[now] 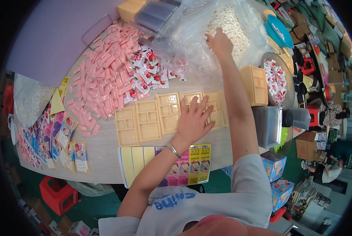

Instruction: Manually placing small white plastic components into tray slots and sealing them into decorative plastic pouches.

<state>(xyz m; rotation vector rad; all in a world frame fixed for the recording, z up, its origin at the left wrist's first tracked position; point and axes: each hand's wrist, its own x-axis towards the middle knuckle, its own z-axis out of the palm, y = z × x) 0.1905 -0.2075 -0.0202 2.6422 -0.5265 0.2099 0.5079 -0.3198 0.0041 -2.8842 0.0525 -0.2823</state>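
My left hand (193, 120) lies with spread fingers over the right part of a row of beige compartment trays (148, 118), several of them side by side. My right hand (221, 43) reaches far across the table into a clear plastic bag (183, 35) of small white pieces (237, 29). Its fingers curl down at the pile's edge, and what they grip, if anything, is hidden. The trays under and beside my left hand show no contents that I can make out. Colourful printed card sheets (180, 173) lie below the trays at the table's near edge.
Pink packets (105, 70) and strawberry-printed sachets (150, 70) are heaped at the left and middle. To the right stand stacked beige trays (254, 84), a round bowl of sachets (276, 78), a clear box (268, 126) and a blue basin (278, 31). A red stool (58, 194) is below left.
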